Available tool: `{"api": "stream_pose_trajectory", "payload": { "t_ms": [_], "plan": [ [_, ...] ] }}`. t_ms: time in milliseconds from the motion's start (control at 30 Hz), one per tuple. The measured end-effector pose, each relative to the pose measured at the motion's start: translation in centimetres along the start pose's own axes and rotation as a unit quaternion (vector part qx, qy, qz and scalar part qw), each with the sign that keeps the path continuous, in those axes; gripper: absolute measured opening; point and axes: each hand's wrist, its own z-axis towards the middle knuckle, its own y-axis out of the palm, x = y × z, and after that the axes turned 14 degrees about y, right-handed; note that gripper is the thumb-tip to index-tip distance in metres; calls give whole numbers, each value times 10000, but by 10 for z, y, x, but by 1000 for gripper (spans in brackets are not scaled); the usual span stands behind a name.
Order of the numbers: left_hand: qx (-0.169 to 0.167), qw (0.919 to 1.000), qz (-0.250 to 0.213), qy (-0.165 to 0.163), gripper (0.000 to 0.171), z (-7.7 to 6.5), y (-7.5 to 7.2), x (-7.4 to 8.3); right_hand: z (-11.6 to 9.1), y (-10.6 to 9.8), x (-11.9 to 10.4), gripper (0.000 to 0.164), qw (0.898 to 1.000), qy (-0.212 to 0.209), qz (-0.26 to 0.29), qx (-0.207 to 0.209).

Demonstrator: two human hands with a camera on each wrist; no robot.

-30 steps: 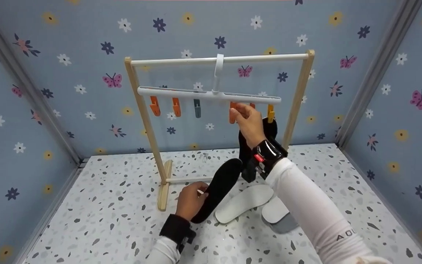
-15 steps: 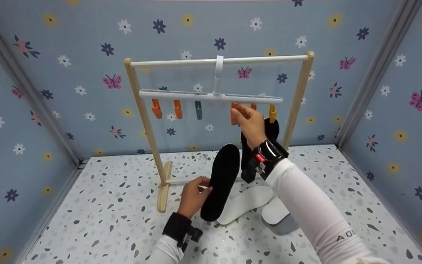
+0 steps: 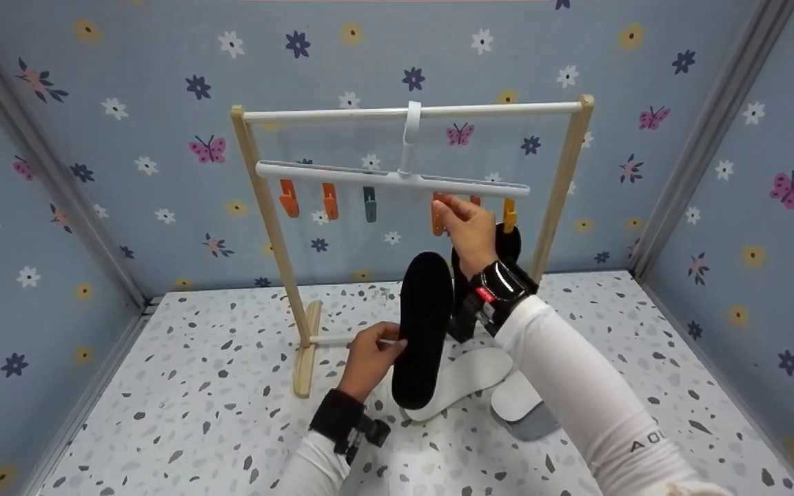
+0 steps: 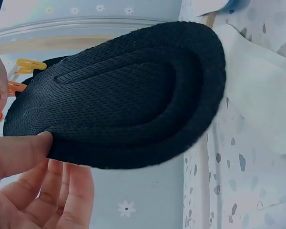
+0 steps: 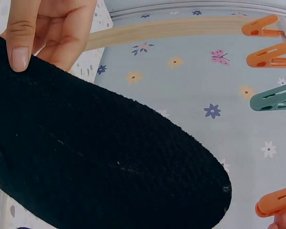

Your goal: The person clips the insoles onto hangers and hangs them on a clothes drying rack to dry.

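Head view, widest first: pale blue walls printed with flowers and butterflies [image 3: 321, 76] surround a white table with grey speckles [image 3: 183, 386]. On it stands a rack with light wooden posts and white rails [image 3: 496, 110]; a white plastic bar hanger [image 3: 342, 174] hangs by one hook from the top rail, sloping down towards the right. With a single support, a hard tug on one side could swing or tip it.

A long black fabric insole [image 3: 424, 331] is held roughly upright in front of the rack, its top end below the hanger and apart from it. More black insole [image 3: 509, 242] hangs under the yellow clip, mostly hidden by the arm; one piece or two, I cannot tell. A white insole [image 3: 476, 370] lies on the table behind.

The left hand [image 3: 373, 358] pinches the held insole by one long edge, thumb on its face; such a one-sided grip could let it twist or slip. The right hand [image 3: 474, 231] pinches an orange plastic clip [image 3: 437, 219]; whether its jaws are parted is unclear. Too little squeeze would probably leave too narrow a gap for the insole's thickness.

Smallest, the yellow plastic clip [image 3: 509, 215] could lose its hold if knocked by the right wrist.
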Motion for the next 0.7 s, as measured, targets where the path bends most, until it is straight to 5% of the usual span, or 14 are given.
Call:
{"api": "stream_pose_trajectory", "payload": {
  "t_ms": [433,700],
  "plan": [
    [73,9998,-168,-51,19,6,3,14,-1,5,0,23,9996,-157,95,206],
    [50,9988,-493,-59,20,11,6,-14,-2,9,3,23,9991,-243,84,351]
  ]
}}
